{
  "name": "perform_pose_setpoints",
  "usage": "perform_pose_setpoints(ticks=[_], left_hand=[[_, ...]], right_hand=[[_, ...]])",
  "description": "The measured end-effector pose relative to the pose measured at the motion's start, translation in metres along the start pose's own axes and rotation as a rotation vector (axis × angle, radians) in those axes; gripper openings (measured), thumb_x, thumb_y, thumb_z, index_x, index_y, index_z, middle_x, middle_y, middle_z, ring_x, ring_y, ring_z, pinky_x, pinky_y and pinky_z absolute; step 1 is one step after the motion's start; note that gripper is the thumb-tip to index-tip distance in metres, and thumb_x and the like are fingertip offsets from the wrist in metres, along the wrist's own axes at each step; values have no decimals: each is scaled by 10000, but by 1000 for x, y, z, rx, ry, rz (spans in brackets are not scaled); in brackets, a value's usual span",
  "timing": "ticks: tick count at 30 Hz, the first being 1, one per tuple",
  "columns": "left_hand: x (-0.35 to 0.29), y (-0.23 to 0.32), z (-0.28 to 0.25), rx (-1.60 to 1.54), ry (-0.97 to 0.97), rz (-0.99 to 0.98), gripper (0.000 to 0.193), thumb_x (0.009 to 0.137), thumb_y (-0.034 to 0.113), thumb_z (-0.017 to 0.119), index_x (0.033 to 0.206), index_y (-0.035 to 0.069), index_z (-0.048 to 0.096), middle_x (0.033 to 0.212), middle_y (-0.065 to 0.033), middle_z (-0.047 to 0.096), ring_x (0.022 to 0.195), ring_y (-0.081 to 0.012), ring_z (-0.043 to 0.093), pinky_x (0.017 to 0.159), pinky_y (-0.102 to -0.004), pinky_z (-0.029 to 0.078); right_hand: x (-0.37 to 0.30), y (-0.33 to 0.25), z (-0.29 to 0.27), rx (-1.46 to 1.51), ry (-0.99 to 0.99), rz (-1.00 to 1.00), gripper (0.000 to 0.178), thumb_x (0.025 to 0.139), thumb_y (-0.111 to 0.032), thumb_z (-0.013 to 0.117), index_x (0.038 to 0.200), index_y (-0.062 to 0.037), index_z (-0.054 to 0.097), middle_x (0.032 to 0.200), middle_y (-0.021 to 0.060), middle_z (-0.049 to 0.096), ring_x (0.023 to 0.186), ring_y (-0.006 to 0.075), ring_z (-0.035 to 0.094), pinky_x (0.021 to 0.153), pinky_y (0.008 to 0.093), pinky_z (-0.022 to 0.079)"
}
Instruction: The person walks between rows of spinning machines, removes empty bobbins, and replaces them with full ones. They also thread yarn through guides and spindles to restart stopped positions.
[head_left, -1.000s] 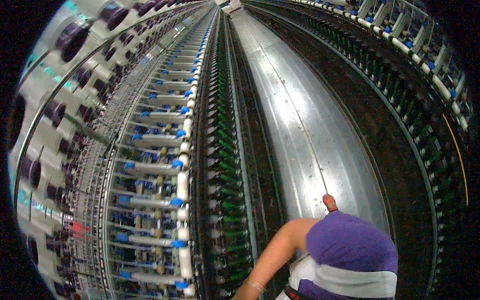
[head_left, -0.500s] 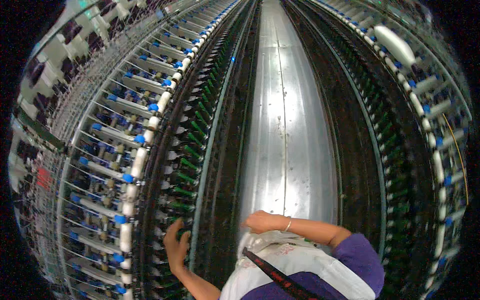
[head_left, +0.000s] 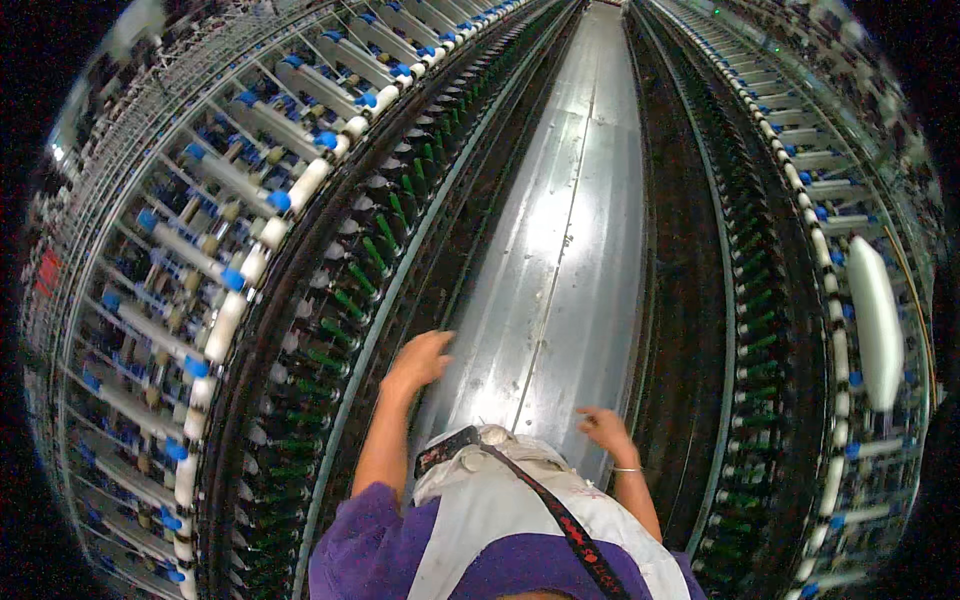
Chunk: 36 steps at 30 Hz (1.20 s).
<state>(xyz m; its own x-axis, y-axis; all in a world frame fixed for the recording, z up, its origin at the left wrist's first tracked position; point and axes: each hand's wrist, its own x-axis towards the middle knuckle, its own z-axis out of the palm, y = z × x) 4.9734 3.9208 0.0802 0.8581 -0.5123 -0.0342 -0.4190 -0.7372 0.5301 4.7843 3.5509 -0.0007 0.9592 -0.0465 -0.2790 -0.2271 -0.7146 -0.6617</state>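
Note:
My left hand [head_left: 420, 362] hangs over the left edge of the metal aisle floor, its fingers loosely stretched to the right. Nothing shows in it. My right hand [head_left: 605, 430] is lower and to the right, close to my waist, with thumb and finger apart and nothing visible between them. Neither hand touches the machines. Nearest to my left hand runs a row of green spindles [head_left: 375, 255] on the left spinning frame. At my waist, between the hands, bulges a whitish apron [head_left: 520, 460], with a dark printed strap [head_left: 545, 500] lying across it.
Spinning frames line both sides of the narrow metal aisle [head_left: 540, 330]. White rollers [head_left: 228, 325] and blue-capped arms [head_left: 180, 240] run along the left one. On the right stand another row of green spindles [head_left: 755, 385] and a large white spindle-shaped package [head_left: 875, 320].
My left hand has come away from the left spindle row, toward the aisle. My right hand has moved right, away from the apron front. The whole view has turned and shifted.

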Motion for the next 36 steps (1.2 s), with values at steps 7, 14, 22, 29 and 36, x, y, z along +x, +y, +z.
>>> perform_pose_setpoints(ticks=[7,14,22,29,36], left_hand=[[282,46,-6,-175,-453,287,472,782,159,654,1214,10,538,1176,-195,576,1075,-323,559,934,-391,444],[517,-30,-206,70,476,147,407,776,135,618,1157,-1,566,1129,-185,582,1093,-324,539,942,-396,437],[655,-156,-398,706,1073,-248,326,753,32,558,1057,-86,559,1108,-246,542,1034,-411,514,889,-436,453],[724,-260,-482,825,867,-722,357,783,115,605,1096,-55,578,1167,-243,543,1052,-381,551,857,-481,487],[731,-279,-495,625,809,-760,332,748,199,639,1049,59,639,1067,-237,618,1036,-387,587,890,-449,484]], right_hand=[[102,183,-53,317,451,350,184,773,-95,648,922,14,640,669,59,595,568,145,554,535,299,450],[295,231,-108,807,86,435,77,785,-29,562,792,-5,635,634,42,610,526,149,571,472,305,464],[625,78,-269,-36,95,-259,146,772,-127,642,770,18,626,594,128,584,542,196,559,546,324,456],[803,-157,-321,-49,-120,-708,55,785,-13,637,823,13,668,720,102,627,587,210,567,558,294,453],[901,-443,-314,-135,253,-1645,79,793,-136,655,844,-89,693,753,84,667,626,269,618,558,351,473]])
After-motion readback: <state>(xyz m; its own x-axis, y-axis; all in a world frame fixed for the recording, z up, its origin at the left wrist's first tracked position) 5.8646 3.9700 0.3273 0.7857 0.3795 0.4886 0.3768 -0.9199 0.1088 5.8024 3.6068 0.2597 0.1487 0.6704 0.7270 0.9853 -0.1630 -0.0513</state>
